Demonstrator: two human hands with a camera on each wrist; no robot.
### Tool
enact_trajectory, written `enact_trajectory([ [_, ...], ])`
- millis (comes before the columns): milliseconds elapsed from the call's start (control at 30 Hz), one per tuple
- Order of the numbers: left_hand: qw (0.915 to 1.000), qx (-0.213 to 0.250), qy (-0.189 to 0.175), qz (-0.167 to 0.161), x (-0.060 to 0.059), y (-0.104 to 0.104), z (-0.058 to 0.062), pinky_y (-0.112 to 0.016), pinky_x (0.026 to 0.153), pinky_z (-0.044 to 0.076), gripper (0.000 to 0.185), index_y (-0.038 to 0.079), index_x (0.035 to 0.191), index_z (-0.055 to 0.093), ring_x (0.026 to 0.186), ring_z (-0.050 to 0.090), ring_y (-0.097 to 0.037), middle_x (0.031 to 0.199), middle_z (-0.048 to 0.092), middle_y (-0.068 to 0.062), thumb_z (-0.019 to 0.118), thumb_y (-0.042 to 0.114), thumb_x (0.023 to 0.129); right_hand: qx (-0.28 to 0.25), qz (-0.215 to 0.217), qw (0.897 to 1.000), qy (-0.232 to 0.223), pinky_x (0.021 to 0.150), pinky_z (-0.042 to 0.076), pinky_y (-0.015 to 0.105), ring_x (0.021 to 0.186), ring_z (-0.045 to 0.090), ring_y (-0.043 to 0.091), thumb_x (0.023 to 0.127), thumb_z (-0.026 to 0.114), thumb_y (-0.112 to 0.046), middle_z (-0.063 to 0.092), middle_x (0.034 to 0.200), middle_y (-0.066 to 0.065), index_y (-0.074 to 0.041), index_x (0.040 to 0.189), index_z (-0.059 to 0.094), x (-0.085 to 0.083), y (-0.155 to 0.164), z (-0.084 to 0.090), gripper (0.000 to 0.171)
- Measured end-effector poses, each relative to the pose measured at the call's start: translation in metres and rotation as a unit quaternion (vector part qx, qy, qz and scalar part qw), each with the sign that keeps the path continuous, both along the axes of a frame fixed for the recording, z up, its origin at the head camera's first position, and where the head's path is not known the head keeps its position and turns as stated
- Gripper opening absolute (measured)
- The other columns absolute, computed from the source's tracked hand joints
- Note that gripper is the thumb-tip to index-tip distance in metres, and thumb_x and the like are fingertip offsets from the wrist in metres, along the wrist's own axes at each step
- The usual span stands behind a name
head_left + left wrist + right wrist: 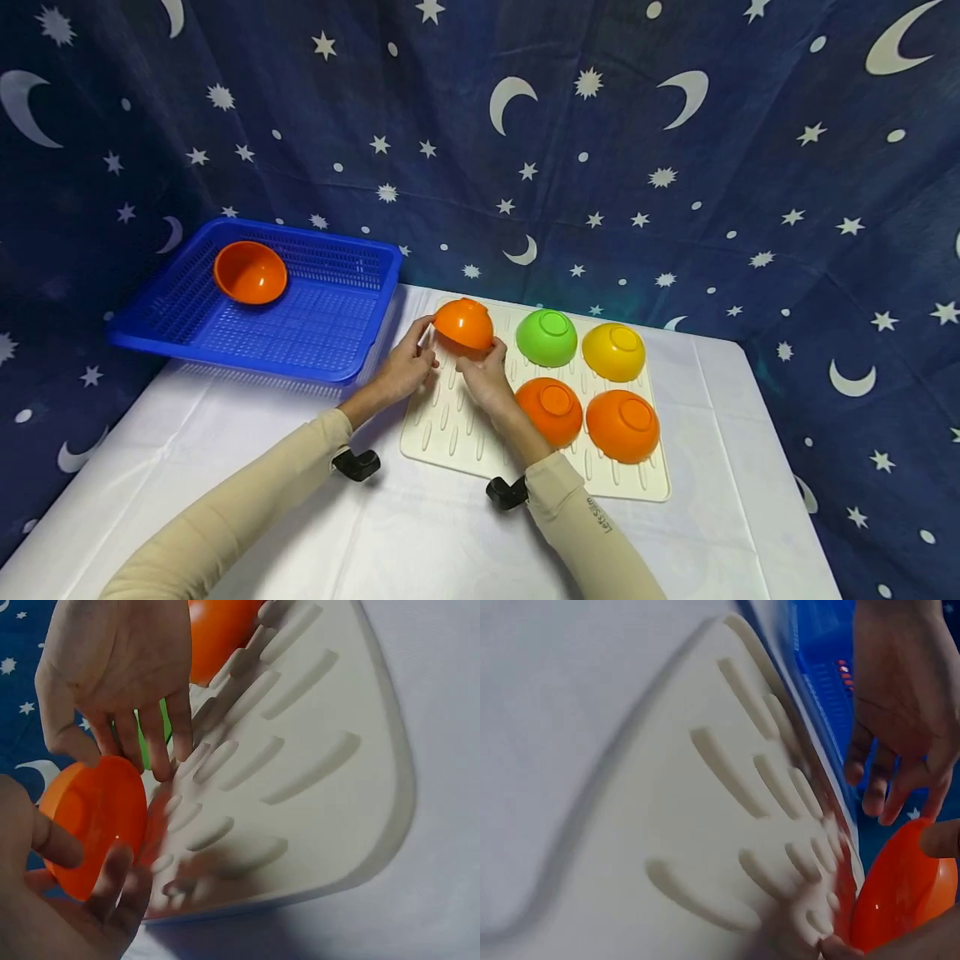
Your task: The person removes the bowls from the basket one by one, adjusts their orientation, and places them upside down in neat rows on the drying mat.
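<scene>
An upside-down orange bowl is lifted and tilted above the far left corner of the cream drying mat, held between both hands. The left hand has its fingers on the bowl's left edge, thumb and fingertips curled against the rim. The right hand grips it from below and to the right, fingers spread around the side. Just right of it on the mat sit a green bowl and a yellow bowl, both face down, and nearer the person two more orange bowls, also face down. To the left, a blue basket stands on the white table, touching the mat's edge or nearly so, with one orange bowl lying open inside at its far left corner. A star-and-moon curtain hangs behind.
</scene>
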State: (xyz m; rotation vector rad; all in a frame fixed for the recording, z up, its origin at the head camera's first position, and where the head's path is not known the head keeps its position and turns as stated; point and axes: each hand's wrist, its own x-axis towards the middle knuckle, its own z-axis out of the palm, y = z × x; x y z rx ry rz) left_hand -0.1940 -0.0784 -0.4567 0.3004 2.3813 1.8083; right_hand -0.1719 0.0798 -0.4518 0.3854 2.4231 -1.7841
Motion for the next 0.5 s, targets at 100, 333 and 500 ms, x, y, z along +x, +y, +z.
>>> enact_trajectory([
  [100,0.9982,-0.048,0.033,0.015,0.001,-0.001,-0.003,-0.028,0.065,0.048,0.062,0.002,0.155,0.038,0.087,0.059,-0.036,0.125,0.053,-0.032,0.048,-0.004,0.094,0.051,0.002,0.999,0.006,0.117,0.024,0.053,0.142,0.027,0.039,0.086,0.063,-0.020,0.022,0.153,0.023,-0.001,0.159,0.015,0.004,-0.004,-0.002,0.090],
  [333,0.9945,-0.092,0.044,0.023,0.009,-0.001,-0.008,-0.047,0.095,0.048,0.049,-0.012,0.141,0.050,0.107,0.057,-0.036,0.142,0.047,-0.027,0.054,-0.001,0.093,0.109,-0.003,0.994,0.012,0.113,0.026,0.054,0.138,0.022,0.039,0.085,0.063,-0.022,0.025,0.146,0.024,0.003,0.160,0.014,0.010,-0.006,-0.005,0.093],
  [500,0.9941,-0.106,0.007,-0.020,0.011,0.005,-0.011,-0.051,0.109,0.038,0.054,-0.011,0.147,0.044,0.126,0.050,-0.037,0.149,0.043,-0.027,0.053,0.005,0.096,0.095,-0.017,0.995,0.013,0.116,0.024,0.052,0.141,0.026,0.038,0.086,0.063,-0.023,0.028,0.151,0.028,0.008,0.155,0.018,0.012,-0.005,-0.006,0.088],
])
